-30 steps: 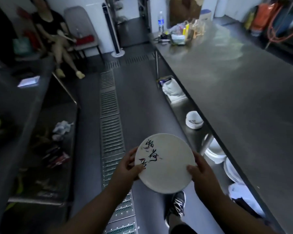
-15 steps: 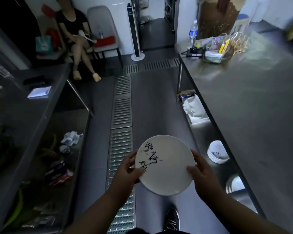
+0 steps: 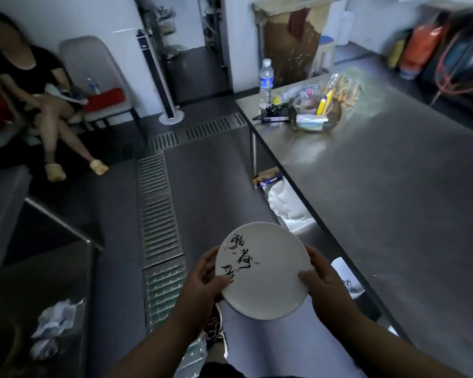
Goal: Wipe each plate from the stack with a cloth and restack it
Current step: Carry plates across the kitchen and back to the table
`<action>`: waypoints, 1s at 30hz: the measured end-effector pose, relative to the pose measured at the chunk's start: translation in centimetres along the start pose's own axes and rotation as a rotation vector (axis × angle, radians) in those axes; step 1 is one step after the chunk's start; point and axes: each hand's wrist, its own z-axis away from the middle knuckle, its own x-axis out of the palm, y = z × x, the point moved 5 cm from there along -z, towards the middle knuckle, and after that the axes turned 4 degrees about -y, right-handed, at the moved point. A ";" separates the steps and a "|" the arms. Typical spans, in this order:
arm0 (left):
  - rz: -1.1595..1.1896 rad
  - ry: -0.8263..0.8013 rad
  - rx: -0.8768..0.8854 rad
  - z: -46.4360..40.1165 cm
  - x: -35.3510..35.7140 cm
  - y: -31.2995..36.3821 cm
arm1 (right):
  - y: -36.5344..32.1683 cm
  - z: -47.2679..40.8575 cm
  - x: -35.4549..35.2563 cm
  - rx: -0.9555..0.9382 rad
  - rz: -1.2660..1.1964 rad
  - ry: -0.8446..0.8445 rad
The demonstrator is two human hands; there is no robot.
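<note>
Both hands grip one white plate (image 3: 262, 271) by its rim, left hand (image 3: 202, 285) at nine o'clock, right hand (image 3: 321, 285) at three; no cloth in sight, restacking apparently still ahead.

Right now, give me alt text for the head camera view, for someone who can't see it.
Two bare hands, left hand and right hand, hold a white plate with black calligraphy above a dark kitchen floor. A steel counter runs along the right, and a person sits on a chair at far left.
</note>
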 end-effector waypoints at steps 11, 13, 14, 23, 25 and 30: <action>-0.284 -0.555 -0.113 -22.2 3.5 7.2 | -1.2 -8.2 0.7 0.029 -0.162 0.576; -0.372 -0.655 -0.127 -24.3 5.3 7.4 | -0.5 -7.8 0.8 0.039 -0.198 0.689; -0.409 -0.695 -0.145 -25.1 6.2 7.3 | -0.1 -7.4 0.9 0.043 -0.223 0.735; -0.607 -0.971 -0.241 -25.8 13.0 1.7 | 5.9 -3.1 0.1 0.090 -0.307 1.025; -0.657 -1.013 -0.240 -25.8 13.6 -1.0 | 8.8 -2.2 -0.1 0.106 -0.316 1.050; -0.720 -1.076 -0.217 -28.3 14.9 -9.9 | 19.1 -2.0 -1.2 0.135 -0.314 1.115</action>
